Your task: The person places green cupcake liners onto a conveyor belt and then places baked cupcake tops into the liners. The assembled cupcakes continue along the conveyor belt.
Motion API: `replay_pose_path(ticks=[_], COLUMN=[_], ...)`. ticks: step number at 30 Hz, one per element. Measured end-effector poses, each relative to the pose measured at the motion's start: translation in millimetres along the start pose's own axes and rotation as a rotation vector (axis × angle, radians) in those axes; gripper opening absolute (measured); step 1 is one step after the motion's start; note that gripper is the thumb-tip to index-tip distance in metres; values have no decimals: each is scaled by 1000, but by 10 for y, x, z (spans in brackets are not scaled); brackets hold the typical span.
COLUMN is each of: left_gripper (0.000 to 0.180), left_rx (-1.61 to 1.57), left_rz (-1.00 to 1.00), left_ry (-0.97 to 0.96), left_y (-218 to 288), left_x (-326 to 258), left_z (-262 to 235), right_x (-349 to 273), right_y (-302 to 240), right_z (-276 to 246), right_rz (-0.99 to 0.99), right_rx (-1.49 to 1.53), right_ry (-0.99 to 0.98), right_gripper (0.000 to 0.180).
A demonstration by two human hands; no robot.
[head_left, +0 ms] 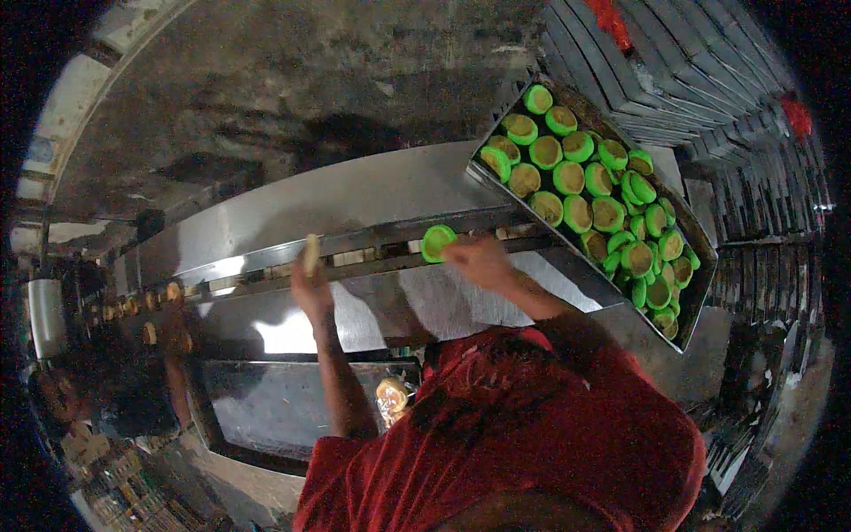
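My right hand (480, 260) holds a round green mould cup (436, 242) at the slot of a long steel machine (355, 204). My left hand (308, 282) grips a pale round biscuit-like piece (311, 254) on edge over the same slot. To the right, a tilted metal tray (696, 310) is packed with several green cups holding pale brown dough (576, 177). My red shirt fills the lower middle of the view.
More pale round pieces (173, 291) ride the machine's track at the left. A lower steel shelf (284, 399) holds a browned piece (391, 395). Stacked dark trays (691, 62) rise behind the tray. Another person (80, 399) is at far left.
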State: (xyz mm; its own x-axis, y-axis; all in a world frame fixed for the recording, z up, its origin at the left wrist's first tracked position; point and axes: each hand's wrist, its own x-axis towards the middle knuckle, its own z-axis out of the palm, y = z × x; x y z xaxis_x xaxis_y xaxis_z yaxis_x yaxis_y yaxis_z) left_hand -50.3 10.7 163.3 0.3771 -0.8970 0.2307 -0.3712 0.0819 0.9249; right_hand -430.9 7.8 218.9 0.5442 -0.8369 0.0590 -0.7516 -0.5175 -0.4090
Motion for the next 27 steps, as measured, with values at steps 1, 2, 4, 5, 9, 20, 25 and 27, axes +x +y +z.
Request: replay_pose_path(ticks=[1,2,4,5,9,20,25,27], left_gripper=[36,33,28,24,54,49,59,56], left_rx=[638,712,871,675,300,414,56,318], left_rz=[247,224,167,247,591,531,353,666], left_ry=[-151,-242,-404,-357,-592,-1072,-716,-624], left_y=[101,290,722,975,1943,2058,1646,1567], left_x=[-83,-70,-132,-36,374,936,330,-221], left_z=[78,205,450,782,2234,3379,2603,2191], right_x=[-73,-114,-175,-473,-713,114,-975,-917], right_y=[286,670,900,1389,1366,234,1536,1453], right_z=[-65,-194,-923,-823,-795,-217,-903,-984], right_rz=[198,387,782,791,600,494,803,904], right_rx=[-24,-48,-119,-198,-560,-150,-319,-353], right_ry=[124,254,227,155,256,-67,121,-28], right_gripper=[30,28,31,35,50,30,72,82])
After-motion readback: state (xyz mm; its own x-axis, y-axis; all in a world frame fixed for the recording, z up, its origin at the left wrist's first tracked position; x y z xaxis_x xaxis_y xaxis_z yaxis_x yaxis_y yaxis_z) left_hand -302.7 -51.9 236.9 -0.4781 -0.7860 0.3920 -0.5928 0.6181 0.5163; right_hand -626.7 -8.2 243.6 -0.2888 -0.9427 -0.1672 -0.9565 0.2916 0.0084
